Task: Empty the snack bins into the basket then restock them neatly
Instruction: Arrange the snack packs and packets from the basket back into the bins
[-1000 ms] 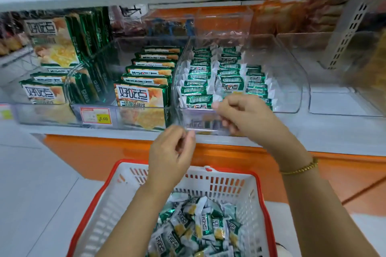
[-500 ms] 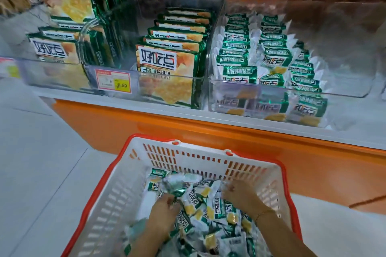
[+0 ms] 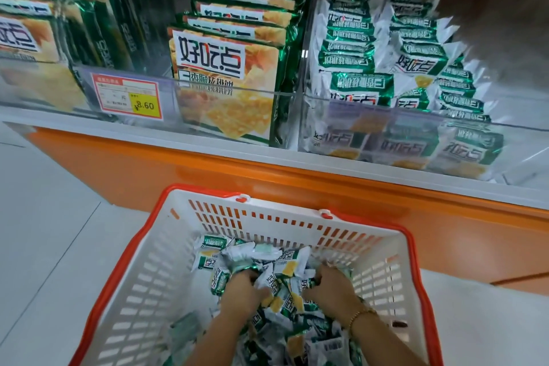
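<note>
A white basket with a red rim (image 3: 166, 246) stands on the floor below the shelf, holding a loose pile of small green-and-white snack packets (image 3: 285, 264). Both my hands are down in that pile. My left hand (image 3: 242, 291) has its fingers curled into the packets and grips some. My right hand (image 3: 332, 285) does the same a little to the right; a gold bracelet sits on that wrist. On the shelf above, a clear bin (image 3: 416, 119) holds rows of the same small packets.
A neighbouring clear bin (image 3: 166, 89) holds larger green cracker packs (image 3: 225, 68), with a red and yellow price tag (image 3: 127, 98) on its front. More packs fill the bin at the far left. An orange shelf base (image 3: 297, 184) runs behind the basket. Grey floor lies to the left.
My hands left the front of the clear bin and dropped into the basket. They now dig deeper into the packet pile, and the view has tilted down and closer.
</note>
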